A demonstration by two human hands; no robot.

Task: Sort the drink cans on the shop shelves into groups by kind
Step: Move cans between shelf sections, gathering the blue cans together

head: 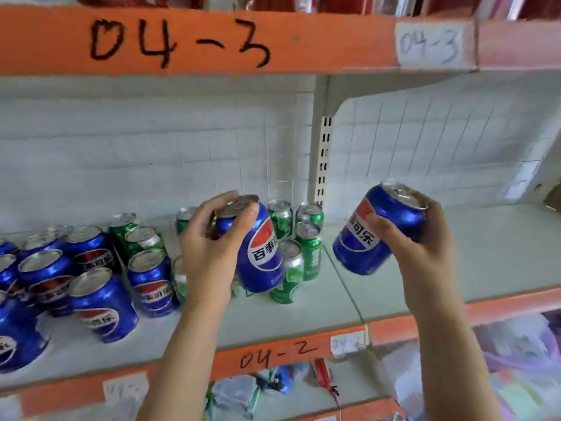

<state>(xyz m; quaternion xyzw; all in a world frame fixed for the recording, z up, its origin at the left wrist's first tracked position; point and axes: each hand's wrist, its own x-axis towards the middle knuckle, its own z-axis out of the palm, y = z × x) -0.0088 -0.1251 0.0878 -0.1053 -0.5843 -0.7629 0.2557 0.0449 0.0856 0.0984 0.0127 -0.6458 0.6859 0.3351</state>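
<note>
Cans (261, 247) held; right shelf (485, 253) bare.

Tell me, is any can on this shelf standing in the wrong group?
Yes. One blue cola can stands among the green cans, right of the blue group. Two green cans stand behind it, touching the blue ones, so kinds mix there.

About eleven blue cans (103, 302), eight green cans (309, 247).

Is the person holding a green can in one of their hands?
No, the left hand grips a blue can and the right hand grips another blue can; the green cans stand on the shelf.
</note>
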